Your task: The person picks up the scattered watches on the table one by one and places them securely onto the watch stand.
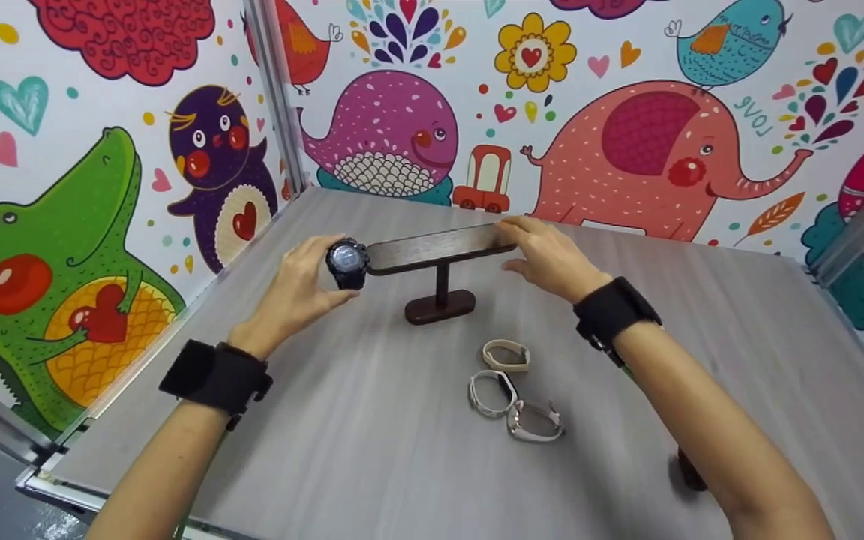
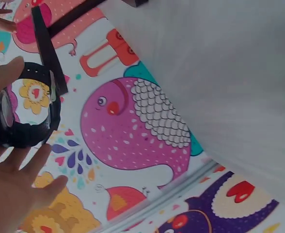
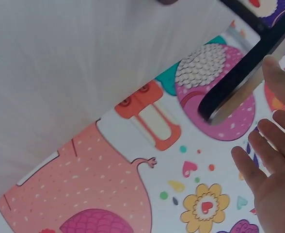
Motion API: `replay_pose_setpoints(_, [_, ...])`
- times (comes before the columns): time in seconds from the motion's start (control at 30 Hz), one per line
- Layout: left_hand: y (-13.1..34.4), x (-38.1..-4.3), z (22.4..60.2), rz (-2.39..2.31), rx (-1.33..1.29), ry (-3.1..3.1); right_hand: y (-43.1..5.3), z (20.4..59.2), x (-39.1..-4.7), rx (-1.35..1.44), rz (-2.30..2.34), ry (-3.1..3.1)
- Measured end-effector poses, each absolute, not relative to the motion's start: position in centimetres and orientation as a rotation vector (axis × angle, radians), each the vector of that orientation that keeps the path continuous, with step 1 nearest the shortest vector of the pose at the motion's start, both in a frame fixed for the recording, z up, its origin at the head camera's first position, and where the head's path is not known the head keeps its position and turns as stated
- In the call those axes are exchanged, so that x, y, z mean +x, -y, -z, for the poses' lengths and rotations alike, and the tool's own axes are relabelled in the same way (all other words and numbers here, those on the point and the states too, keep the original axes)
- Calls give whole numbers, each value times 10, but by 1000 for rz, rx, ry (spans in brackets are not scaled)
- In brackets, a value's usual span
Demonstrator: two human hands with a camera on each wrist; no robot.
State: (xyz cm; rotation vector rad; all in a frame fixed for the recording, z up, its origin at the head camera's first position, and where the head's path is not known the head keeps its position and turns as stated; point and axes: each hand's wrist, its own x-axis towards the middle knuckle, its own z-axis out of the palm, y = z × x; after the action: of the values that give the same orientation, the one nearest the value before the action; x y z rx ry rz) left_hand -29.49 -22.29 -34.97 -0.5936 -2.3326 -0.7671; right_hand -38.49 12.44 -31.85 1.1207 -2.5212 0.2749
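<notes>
A black wristwatch (image 1: 347, 259) with a round face is in my left hand (image 1: 301, 285), pinched between thumb and fingers. In the left wrist view its strap forms a closed loop (image 2: 28, 136). The watch is at the left end of a dark wooden T-shaped watch stand (image 1: 432, 249); whether the bar's tip is inside the loop, I cannot tell. At the bar's right end is my right hand (image 1: 552, 259), its fingertips over the bar and its thumb lower. In the right wrist view the right hand's fingers (image 3: 268, 145) are spread beside the bar (image 3: 244, 80).
Nearer on the grey table (image 1: 327, 420) lie a beige band (image 1: 505, 355), a white band (image 1: 490, 394) and a pale watch (image 1: 535, 421), close together. A dark object (image 1: 691, 471) is partly hidden by the right forearm. Cartoon-printed panels (image 1: 507, 112) enclose the back and left.
</notes>
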Motion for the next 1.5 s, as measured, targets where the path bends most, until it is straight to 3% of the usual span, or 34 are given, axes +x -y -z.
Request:
replay_pose_setpoints(0.53, [213, -326, 366, 1064, -495, 2482, -116, 324, -414, 954, -291, 2793])
replay_pose_setpoints(1.5, [162, -364, 350, 781, -592, 2656, -107, 334, -418, 920, -404, 2678])
